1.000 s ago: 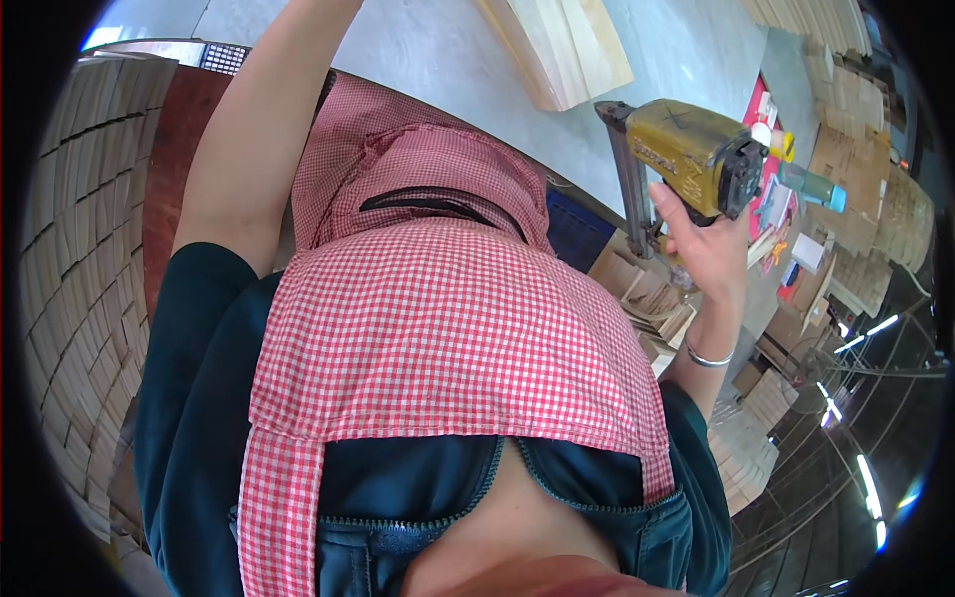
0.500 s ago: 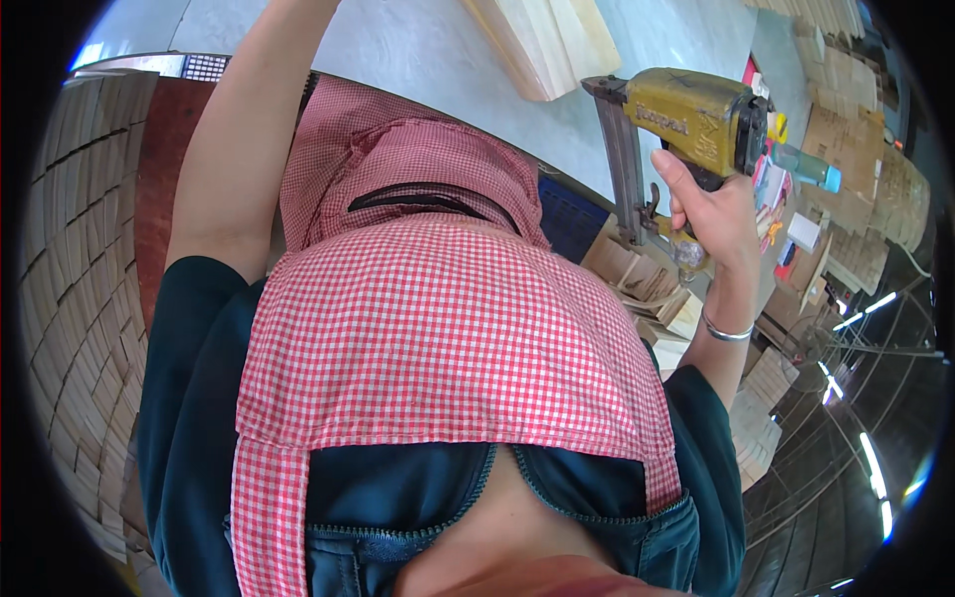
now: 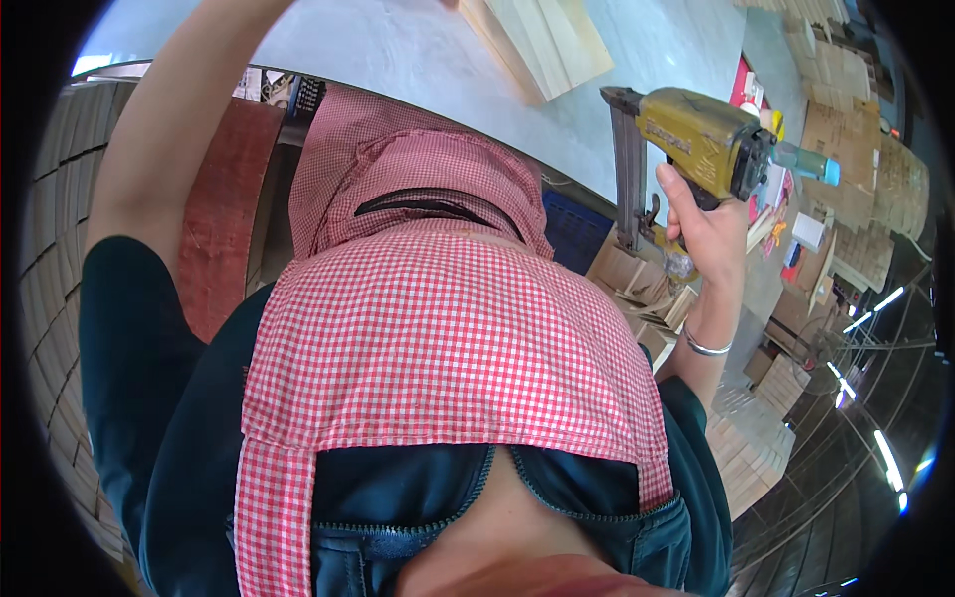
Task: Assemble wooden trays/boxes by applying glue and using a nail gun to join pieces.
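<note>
My right hand (image 3: 713, 237) grips a yellow and black nail gun (image 3: 701, 139) by its handle, thumb up along the side. The gun is held over the right edge of the grey worktable (image 3: 378, 60), with its long dark magazine toward the table. A teal air hose fitting (image 3: 814, 165) sticks out of its rear. On the table, a bundle of pale wooden pieces (image 3: 542, 50) lies at the top edge of view. My left arm reaches up past the frame; just a sliver of skin, apparently my left hand (image 3: 450, 3), shows beside the wood.
Stacked wooden slats (image 3: 70, 298) line the left side, beside a reddish-brown board (image 3: 227, 219). Below the table edge are a blue crate (image 3: 575, 229) and wood offcuts (image 3: 632, 274). Cardboard (image 3: 841, 149) and more wood stacks stand to the right.
My left arm has swung outward to the left, and a sliver of skin now shows by the wood. The nail gun has shifted slightly right and down, still in my right hand.
</note>
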### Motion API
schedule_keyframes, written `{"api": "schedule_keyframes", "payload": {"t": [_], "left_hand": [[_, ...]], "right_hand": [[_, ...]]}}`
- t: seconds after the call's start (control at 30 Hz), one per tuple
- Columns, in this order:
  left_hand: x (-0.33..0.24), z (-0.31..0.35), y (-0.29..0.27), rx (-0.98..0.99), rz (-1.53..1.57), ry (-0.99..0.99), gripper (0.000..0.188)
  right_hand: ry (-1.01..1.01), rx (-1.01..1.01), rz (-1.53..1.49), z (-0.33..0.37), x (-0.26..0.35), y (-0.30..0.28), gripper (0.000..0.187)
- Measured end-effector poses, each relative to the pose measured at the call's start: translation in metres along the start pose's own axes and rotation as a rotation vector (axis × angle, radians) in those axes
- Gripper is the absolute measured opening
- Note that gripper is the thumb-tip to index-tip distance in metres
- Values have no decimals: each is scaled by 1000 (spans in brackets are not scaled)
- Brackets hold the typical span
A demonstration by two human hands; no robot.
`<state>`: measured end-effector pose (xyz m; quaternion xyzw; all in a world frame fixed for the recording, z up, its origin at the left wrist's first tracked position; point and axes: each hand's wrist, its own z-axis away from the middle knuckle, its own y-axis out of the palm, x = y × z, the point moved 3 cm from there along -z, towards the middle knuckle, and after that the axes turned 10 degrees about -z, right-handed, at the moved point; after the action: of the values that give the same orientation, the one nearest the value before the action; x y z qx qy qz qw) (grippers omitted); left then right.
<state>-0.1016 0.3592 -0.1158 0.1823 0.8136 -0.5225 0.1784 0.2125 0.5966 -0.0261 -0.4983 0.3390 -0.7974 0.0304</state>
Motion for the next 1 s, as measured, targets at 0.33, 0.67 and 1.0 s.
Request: {"api": "schedule_keyframes", "payload": {"t": [0.33,0.67,1.0], "left_hand": [[-47,-80,86,341,-394,-411,81],[-69,-74,95,134,-537,-681,65],[-68,-76,93,177,-455,-701,65]], "right_hand": [[-7,-105,-44,1,-8,-18,26],[24,-39,-18,-37,-6,-24,25],[42,5,-18,-46,-3,-23,26]]}}
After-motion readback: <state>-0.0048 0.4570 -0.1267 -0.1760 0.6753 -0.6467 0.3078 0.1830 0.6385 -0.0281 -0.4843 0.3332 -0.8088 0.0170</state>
